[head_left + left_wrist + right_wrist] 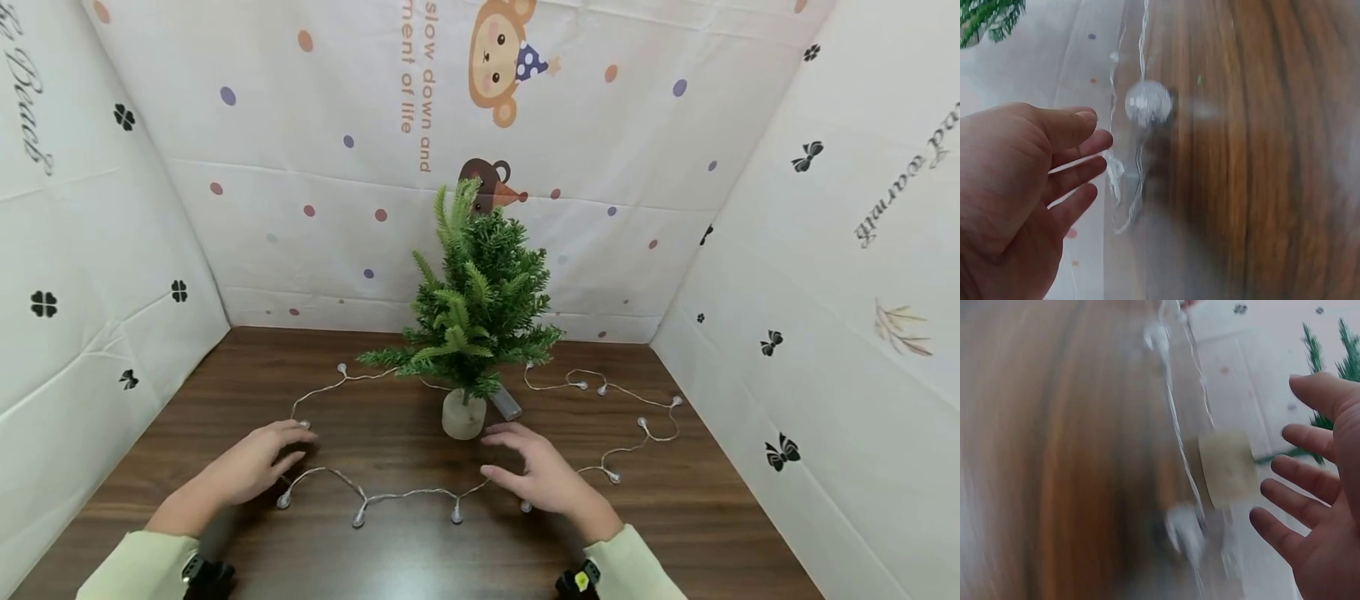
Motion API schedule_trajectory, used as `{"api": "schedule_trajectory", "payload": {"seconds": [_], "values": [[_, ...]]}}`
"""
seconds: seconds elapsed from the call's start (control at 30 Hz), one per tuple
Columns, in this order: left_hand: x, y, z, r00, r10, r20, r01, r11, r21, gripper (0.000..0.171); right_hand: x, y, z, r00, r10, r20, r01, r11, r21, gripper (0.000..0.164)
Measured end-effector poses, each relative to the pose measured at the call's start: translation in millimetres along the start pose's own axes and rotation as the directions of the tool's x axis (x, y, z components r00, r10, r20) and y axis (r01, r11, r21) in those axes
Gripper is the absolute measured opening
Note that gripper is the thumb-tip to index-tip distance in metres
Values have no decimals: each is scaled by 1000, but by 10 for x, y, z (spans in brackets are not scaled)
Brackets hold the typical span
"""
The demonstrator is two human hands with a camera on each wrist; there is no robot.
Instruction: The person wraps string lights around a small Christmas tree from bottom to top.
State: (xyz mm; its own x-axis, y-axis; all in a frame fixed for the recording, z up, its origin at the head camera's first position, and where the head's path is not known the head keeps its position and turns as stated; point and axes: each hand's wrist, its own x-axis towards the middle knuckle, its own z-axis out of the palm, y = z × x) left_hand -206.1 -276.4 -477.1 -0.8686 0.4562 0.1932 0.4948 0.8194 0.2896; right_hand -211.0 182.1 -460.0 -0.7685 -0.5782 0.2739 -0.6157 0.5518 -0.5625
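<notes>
Tree (pixel 487 308): 1, far | light string (pixel 456 512): 1, left, near and right | grey box (pixel 506 404): 1, right of base (pixel 463 416) | left hand (pixel 258 461), right hand (pixel 542 471): 2, relaxed, gripping nothing

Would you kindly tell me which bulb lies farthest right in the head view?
The bulb closest to the right cloth wall; every other visible bulb there sits further left.

Rear printed sheet (pixel 585 150): sideways lettering (pixel 427 92), "slow down and", "ment of life". Left sheet (pixel 75 225) and right sheet (pixel 810 250): script not reliably legible.
</notes>
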Motion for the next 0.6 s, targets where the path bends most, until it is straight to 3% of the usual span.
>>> {"api": "schedule_trajectory", "payload": {"seconds": [0.17,0.33,0.6], "values": [[7,-87,-27,997,75,-23,-74,997,37,23,99,-110,231,998,-44,48,39,995,97,36],[29,-139,-44,994,108,2,-108,994,35,22,191,-233,402,993,-21,113,1,985,171,34],[52,-209,-25,989,142,35,-142,990,8,18,349,-360,599,984,-14,179,-18,984,177,30]]}}
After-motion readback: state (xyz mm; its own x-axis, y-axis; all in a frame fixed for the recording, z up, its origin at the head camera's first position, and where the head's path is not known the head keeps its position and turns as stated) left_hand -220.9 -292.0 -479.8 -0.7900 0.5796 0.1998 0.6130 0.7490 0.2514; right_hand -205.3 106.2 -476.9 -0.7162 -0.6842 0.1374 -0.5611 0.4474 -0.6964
